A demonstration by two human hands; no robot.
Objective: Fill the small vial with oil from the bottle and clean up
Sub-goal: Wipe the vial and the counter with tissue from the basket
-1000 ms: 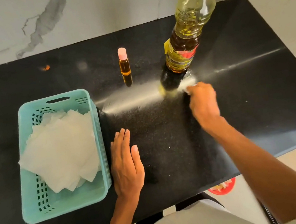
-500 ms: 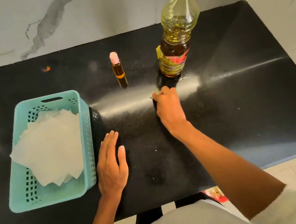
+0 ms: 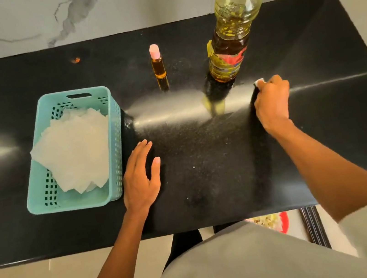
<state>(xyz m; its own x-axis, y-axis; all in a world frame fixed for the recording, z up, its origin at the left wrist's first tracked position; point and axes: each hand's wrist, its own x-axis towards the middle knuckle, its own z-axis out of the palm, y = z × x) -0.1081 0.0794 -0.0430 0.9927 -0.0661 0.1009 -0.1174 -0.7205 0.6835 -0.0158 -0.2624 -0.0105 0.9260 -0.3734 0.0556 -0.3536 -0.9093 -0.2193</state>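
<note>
The capped vial (image 3: 158,67) stands left of the bottle (image 3: 232,42), filled and clear of the wiping path. Just right of the bottle's base, the right hand (image 3: 272,100) has its grip bunched round a tissue wad (image 3: 259,82) pressed to the tabletop (image 3: 332,127), apparently mopping oil. The left hand (image 3: 140,177) lies flat, fingers loosely spread, probably bracing. Half a second ago the right hand was directly in front of the bottle.
</note>
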